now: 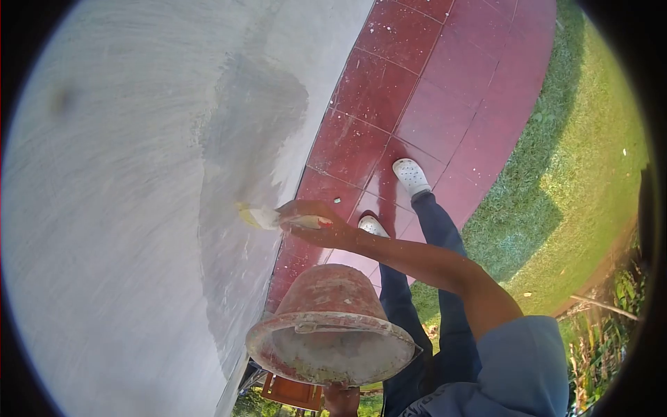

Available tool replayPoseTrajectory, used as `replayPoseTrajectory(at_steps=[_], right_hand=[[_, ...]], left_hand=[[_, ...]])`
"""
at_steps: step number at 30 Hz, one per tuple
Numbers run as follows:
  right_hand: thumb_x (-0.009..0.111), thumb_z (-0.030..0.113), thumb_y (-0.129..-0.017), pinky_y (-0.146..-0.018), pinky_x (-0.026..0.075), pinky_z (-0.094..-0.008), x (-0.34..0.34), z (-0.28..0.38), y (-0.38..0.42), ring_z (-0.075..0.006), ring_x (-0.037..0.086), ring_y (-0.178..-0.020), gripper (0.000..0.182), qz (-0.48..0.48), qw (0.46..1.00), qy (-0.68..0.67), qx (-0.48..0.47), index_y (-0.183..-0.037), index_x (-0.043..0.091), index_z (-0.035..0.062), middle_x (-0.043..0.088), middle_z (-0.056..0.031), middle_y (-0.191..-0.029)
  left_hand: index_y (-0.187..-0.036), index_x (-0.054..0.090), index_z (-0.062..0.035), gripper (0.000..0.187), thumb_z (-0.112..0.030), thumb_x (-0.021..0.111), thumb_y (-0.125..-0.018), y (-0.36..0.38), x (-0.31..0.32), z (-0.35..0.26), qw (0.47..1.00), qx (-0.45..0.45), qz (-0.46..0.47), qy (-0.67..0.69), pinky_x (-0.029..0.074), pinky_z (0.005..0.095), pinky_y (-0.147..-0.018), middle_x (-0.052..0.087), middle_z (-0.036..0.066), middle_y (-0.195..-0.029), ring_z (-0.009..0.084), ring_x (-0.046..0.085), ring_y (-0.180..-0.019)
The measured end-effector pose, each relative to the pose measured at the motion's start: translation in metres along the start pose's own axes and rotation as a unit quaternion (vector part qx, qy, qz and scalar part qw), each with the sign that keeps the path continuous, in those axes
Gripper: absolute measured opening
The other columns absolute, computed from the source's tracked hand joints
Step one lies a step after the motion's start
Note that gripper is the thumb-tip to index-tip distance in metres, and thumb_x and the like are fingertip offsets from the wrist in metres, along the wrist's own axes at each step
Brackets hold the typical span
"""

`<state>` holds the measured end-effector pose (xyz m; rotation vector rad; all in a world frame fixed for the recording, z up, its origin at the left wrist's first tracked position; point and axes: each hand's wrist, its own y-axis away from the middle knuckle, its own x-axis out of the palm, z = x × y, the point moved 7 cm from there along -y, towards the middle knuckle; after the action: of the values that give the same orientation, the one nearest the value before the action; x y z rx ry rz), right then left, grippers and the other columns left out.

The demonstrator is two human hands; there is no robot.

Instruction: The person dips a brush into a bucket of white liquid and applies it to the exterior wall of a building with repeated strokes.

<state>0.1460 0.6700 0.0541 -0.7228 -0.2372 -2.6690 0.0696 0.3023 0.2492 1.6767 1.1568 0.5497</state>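
Observation:
My right hand (pixel 316 224) is closed around the handle of a paintbrush (pixel 258 217) with pale, yellowish bristles. The bristles are at the wall (pixel 125 229), by the edge of a darker grey patch (pixel 253 111); exact contact is hard to tell. Below that hand is a worn reddish bucket (pixel 326 295), smeared with whitish material, its mouth facing me and its wire handle lying across the rim. At the rim nearest me, my left hand (pixel 340 399) holds the bucket; its fingers are partly hidden.
Red floor tiles (pixel 365 90) speckled with white run along the wall's base. My feet in white clogs (pixel 411 176) stand on them. Grass (pixel 514 222) borders the tiles on the right. A brown wooden piece (pixel 292 393) shows behind the bucket.

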Motion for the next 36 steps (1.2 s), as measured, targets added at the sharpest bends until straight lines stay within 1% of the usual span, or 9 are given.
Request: replayPoseTrajectory(at_steps=[3, 7, 13, 15, 19, 24, 27, 34, 36], right_hand=[[0.057, 0.002, -0.094, -0.08, 0.061, -0.0344, -0.055, -0.05, -0.011, -0.0176, 0.065, -0.098, 0.019, -0.258, 0.937, -0.227, 0.063, -0.111, 0.062, -0.0025, 0.065, -0.0076, -0.104], [0.055, 0.003, -0.093, -0.075, 0.063, -0.037, -0.114, -0.056, -0.039, -0.0213, 0.064, -0.096, 0.02, -0.467, 0.859, -0.199, 0.068, -0.111, 0.062, -0.002, 0.063, -0.0092, -0.103], [0.052, 0.014, -0.095, -0.081, 0.061, -0.0362, -0.082, 0.114, -0.075, -0.027, 0.065, -0.101, 0.032, -0.338, 0.914, -0.218, 0.046, -0.123, 0.053, -0.0006, 0.063, -0.0168, -0.107], [0.051, 0.016, -0.098, -0.083, 0.061, -0.0377, -0.087, 0.157, -0.07, -0.0286, 0.065, -0.102, 0.036, -0.277, 0.889, -0.341, -0.129, -0.13, 0.046, 0.0003, 0.062, -0.0182, -0.112], [0.051, 0.018, -0.099, -0.086, 0.06, -0.0386, -0.133, 0.107, -0.088, -0.0287, 0.064, -0.104, 0.038, -0.272, 0.854, -0.415, -0.157, -0.131, 0.043, -0.0007, 0.058, -0.0203, -0.119], [0.054, 0.01, -0.096, -0.087, 0.06, -0.0351, -0.223, -0.086, -0.101, -0.0256, 0.063, -0.104, 0.033, -0.409, 0.773, -0.485, -0.012, -0.126, 0.049, -0.0038, 0.059, -0.0157, -0.115], [0.054, 0.009, -0.094, -0.087, 0.061, -0.0376, -0.274, -0.111, -0.077, -0.0248, 0.066, -0.095, 0.023, -0.497, 0.818, -0.27, 0.107, -0.115, 0.056, -0.0016, 0.061, -0.0139, -0.107], [0.054, 0.005, -0.094, -0.086, 0.06, -0.0383, -0.158, 0.136, -0.103, -0.027, 0.063, -0.099, 0.026, -0.388, 0.906, -0.163, -0.032, -0.118, 0.057, -0.0045, 0.06, -0.0156, -0.107], [0.056, 0.012, -0.096, -0.076, 0.057, -0.0344, -0.146, 0.164, -0.093, -0.024, 0.067, -0.085, 0.029, -0.318, 0.857, -0.381, -0.135, -0.122, 0.057, 0.0008, 0.068, -0.0103, -0.096]], left_hand=[[-0.141, 0.036, -0.0024, 0.076, -0.001, 0.051, -0.066, 0.004, -0.008, 0.001, 0.999, -0.004, -0.045, 0.009, 0.036, 0.0538, -0.11, 0.045, 0.015, -0.136, 0.0335, 0.042, -0.129], [-0.142, 0.035, -0.0029, 0.078, -0.001, 0.053, -0.067, 0.007, -0.004, -0.002, 1.0, 0.015, -0.014, 0.022, 0.036, 0.0534, -0.111, 0.045, 0.016, -0.137, 0.0336, 0.042, -0.129], [-0.144, 0.035, -0.0041, 0.079, 0.0, 0.054, -0.067, 0.022, 0.003, -0.003, 1.0, 0.006, -0.019, 0.017, 0.035, 0.0525, -0.111, 0.045, 0.014, -0.138, 0.0324, 0.042, -0.13], [-0.144, 0.035, -0.0055, 0.08, -0.002, 0.055, -0.068, 0.021, -0.001, -0.007, 0.999, 0.03, -0.008, -0.03, 0.035, 0.0525, -0.11, 0.044, 0.013, -0.139, 0.0318, 0.042, -0.13], [-0.145, 0.034, -0.0069, 0.079, -0.004, 0.055, -0.069, 0.021, -0.002, -0.003, 0.999, 0.019, -0.017, -0.03, 0.035, 0.0527, -0.11, 0.044, 0.012, -0.139, 0.0317, 0.042, -0.13], [-0.144, 0.036, -0.0075, 0.076, -0.006, 0.054, -0.07, 0.024, 0.007, -0.001, 0.998, 0.041, -0.029, -0.022, 0.035, 0.0541, -0.11, 0.044, 0.012, -0.139, 0.0316, 0.041, -0.13], [-0.144, 0.035, -0.007, 0.076, -0.007, 0.054, -0.07, 0.029, -0.009, 0.005, 0.997, 0.031, -0.051, -0.051, 0.034, 0.0549, -0.11, 0.042, 0.013, -0.14, 0.0321, 0.041, -0.131], [-0.143, 0.035, -0.0051, 0.074, -0.008, 0.052, -0.072, 0.039, 0.025, 0.006, 0.999, 0.01, -0.015, -0.044, 0.035, 0.0553, -0.109, 0.043, 0.015, -0.139, 0.0326, 0.043, -0.128], [-0.143, 0.035, -0.0044, 0.071, -0.009, 0.052, -0.074, 0.038, 0.02, 0.007, 1.0, 0.001, -0.012, -0.013, 0.035, 0.0547, -0.11, 0.044, 0.015, -0.138, 0.0324, 0.043, -0.127]])
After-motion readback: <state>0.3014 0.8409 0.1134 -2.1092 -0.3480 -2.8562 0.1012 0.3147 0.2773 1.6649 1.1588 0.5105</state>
